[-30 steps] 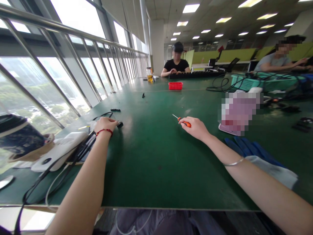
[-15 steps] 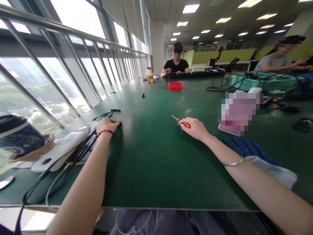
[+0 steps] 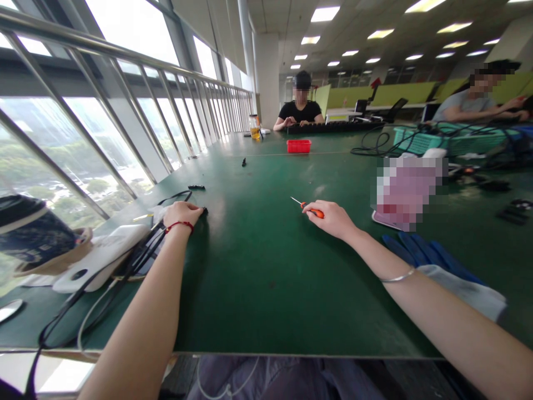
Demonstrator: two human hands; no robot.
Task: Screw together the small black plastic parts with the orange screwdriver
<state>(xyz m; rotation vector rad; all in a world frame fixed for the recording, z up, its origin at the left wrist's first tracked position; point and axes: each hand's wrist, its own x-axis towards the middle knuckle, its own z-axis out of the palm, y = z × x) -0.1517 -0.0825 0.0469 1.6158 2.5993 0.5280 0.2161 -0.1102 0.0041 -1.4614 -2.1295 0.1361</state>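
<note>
My right hand [image 3: 331,218] rests on the green table [image 3: 266,266] with its fingers closed round a small orange-handled screwdriver [image 3: 311,210], whose thin metal tip points left and away from me. My left hand [image 3: 182,213] lies at the table's left side, fingers curled over a small black part [image 3: 204,210] that is mostly hidden beneath them. A red cord is tied at that wrist. Black cables [image 3: 137,255] run under and beside the left hand.
A white device [image 3: 100,255], a dark patterned cup [image 3: 33,233] and cables crowd the left edge. Blue-and-grey gloves [image 3: 437,266] and a pink phone lie at my right. A red tray [image 3: 298,146], small black parts and teal baskets sit farther off, where two people work.
My left hand has slid slightly right and closed over the small black part that lay beside its fingers. My right hand with the screwdriver has barely shifted.
</note>
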